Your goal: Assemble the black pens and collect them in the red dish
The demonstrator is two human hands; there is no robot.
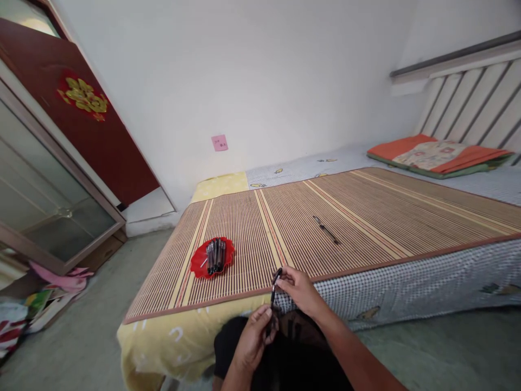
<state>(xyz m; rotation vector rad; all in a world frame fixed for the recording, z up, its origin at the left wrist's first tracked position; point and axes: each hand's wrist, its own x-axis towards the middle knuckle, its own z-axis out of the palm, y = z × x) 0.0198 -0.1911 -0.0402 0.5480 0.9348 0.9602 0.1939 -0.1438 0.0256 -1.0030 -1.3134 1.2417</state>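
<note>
Where the two hands are meeting: a dark pen (273, 293) is standing nearly upright, leaning a little, by the near edge of the striped mat (236, 212) and above the lap (305, 361); that spot is probably giving both hands an easy reach.
Right hand (299, 290): thumb and fingertips are closing on the pen's upper part in a light pinch, which seems to be suiting so slim a barrel.
Left hand (253, 335): fingers are curling closed around the lower end, likely steadying it; they are hiding that end, so its tip cannot be told.
Red dish (197, 267): it is sitting on the mat to the left of the hands, its wavy rim apparently stopping the bundled pens (215, 255) from rolling off; they are lying side by side, roughly lined up.
Loose pen (326, 230): it is lying alone and aslant on the mat, beyond the right hand and well apart from the dish; the ribbed surface is perhaps checking any roll.
Folded bedding (439, 153): it is resting at the bed's far right, presumably out of the hands' way.
</note>
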